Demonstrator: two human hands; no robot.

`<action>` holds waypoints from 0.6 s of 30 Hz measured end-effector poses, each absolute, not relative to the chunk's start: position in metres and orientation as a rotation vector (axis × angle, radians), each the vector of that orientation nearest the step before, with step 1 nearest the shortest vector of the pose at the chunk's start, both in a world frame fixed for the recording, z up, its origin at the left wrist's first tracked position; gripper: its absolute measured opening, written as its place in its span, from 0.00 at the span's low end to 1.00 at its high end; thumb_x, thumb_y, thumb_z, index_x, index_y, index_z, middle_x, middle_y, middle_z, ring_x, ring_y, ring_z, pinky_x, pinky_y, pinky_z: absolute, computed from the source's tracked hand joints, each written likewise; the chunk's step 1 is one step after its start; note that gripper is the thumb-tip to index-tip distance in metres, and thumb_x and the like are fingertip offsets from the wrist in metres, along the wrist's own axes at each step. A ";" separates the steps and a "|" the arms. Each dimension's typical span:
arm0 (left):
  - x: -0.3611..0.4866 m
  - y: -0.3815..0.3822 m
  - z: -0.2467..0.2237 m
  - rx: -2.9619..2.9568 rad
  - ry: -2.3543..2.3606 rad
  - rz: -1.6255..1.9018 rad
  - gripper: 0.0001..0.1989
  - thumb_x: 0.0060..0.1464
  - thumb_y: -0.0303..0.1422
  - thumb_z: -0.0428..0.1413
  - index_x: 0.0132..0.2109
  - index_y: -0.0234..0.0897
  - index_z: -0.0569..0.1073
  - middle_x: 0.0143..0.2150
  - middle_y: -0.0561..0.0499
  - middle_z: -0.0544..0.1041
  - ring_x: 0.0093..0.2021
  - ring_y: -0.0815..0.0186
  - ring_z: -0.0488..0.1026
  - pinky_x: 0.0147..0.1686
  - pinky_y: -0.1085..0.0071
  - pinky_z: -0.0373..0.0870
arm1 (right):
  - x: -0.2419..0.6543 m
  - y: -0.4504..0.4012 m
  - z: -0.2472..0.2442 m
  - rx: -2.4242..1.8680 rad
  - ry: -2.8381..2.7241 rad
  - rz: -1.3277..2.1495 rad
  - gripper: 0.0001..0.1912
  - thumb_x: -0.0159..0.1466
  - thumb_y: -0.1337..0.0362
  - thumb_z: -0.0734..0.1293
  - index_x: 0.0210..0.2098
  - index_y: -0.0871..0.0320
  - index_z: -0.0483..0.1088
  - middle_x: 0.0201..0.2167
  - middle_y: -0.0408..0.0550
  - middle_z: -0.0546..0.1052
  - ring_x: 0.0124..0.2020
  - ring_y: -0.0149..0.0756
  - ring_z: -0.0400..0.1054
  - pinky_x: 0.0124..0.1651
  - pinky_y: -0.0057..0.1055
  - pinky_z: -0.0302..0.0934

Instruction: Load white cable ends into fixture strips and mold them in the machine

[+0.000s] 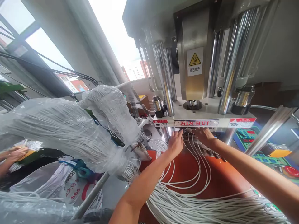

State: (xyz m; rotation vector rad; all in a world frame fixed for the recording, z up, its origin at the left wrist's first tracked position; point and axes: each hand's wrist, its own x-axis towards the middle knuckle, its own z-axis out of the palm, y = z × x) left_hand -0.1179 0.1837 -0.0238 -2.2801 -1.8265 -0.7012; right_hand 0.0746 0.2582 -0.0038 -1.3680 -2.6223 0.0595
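**While white cables [187, 203] sweep across the table [224, 177], several strands climb to the press [193, 113]**

Where those strands rise, the left hand [175, 141] and the right hand [203, 135] reach in side by side, just below the MIN-HUI label [196, 123]. Their fingers are bent near the cable ends; whether either hand grips or merely touches one, I cannot tell. The thick of the cables lies on the near part of the table. Plastic-wrapped bundles [70, 124] fill the left side, and beyond them show another person's hands [18, 153].
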 end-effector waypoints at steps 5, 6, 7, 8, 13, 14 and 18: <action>-0.122 0.196 -0.034 -2.344 -1.790 -0.618 0.21 0.60 0.31 0.50 0.60 0.41 0.65 0.48 0.42 0.69 0.54 0.51 0.63 0.50 0.54 0.69 | 0.066 0.254 -0.008 -1.439 -2.717 -0.131 0.37 0.61 0.76 0.56 0.66 0.42 0.53 0.49 0.60 0.72 0.45 0.51 0.68 0.47 0.52 0.59; -0.122 0.197 -0.034 -2.358 -1.792 -0.604 0.20 0.60 0.31 0.49 0.59 0.41 0.66 0.48 0.42 0.69 0.54 0.51 0.63 0.49 0.54 0.70 | 0.064 0.254 -0.009 -1.449 -2.726 -0.139 0.36 0.62 0.76 0.56 0.66 0.43 0.52 0.48 0.60 0.72 0.45 0.52 0.68 0.46 0.52 0.59; -0.122 0.198 -0.034 -2.367 -1.798 -0.598 0.19 0.61 0.31 0.49 0.59 0.41 0.67 0.47 0.42 0.69 0.55 0.51 0.63 0.49 0.54 0.70 | 0.062 0.254 -0.009 -1.457 -2.730 -0.133 0.35 0.62 0.75 0.56 0.66 0.44 0.53 0.48 0.61 0.72 0.45 0.52 0.68 0.46 0.53 0.59; -0.122 0.200 -0.034 -2.373 -1.806 -0.597 0.19 0.61 0.31 0.49 0.58 0.41 0.67 0.47 0.42 0.70 0.55 0.51 0.63 0.48 0.55 0.70 | 0.060 0.255 -0.008 -1.464 -2.735 -0.131 0.34 0.63 0.75 0.55 0.66 0.45 0.53 0.47 0.62 0.72 0.45 0.53 0.68 0.45 0.53 0.59; -0.119 0.189 -0.016 -2.419 -1.860 -0.669 0.25 0.57 0.29 0.54 0.62 0.39 0.63 0.52 0.41 0.71 0.58 0.51 0.64 0.54 0.52 0.68 | 0.061 0.249 0.010 -1.482 -2.720 -0.119 0.30 0.62 0.76 0.55 0.61 0.52 0.62 0.48 0.61 0.73 0.48 0.53 0.67 0.49 0.51 0.59; -0.120 0.176 -0.007 -2.446 -1.856 -0.731 0.28 0.57 0.29 0.54 0.64 0.39 0.60 0.55 0.41 0.70 0.59 0.51 0.64 0.56 0.51 0.68 | 0.068 0.242 0.012 -1.505 -2.695 -0.128 0.29 0.62 0.76 0.55 0.61 0.54 0.62 0.50 0.62 0.72 0.50 0.53 0.66 0.49 0.51 0.59; -0.131 0.070 0.029 -2.637 -1.830 -1.154 0.28 0.60 0.34 0.50 0.66 0.49 0.57 0.59 0.48 0.71 0.56 0.59 0.71 0.55 0.59 0.71 | 0.123 0.184 0.003 -1.430 -2.576 -0.110 0.33 0.60 0.78 0.56 0.64 0.55 0.57 0.63 0.61 0.61 0.62 0.53 0.54 0.53 0.48 0.60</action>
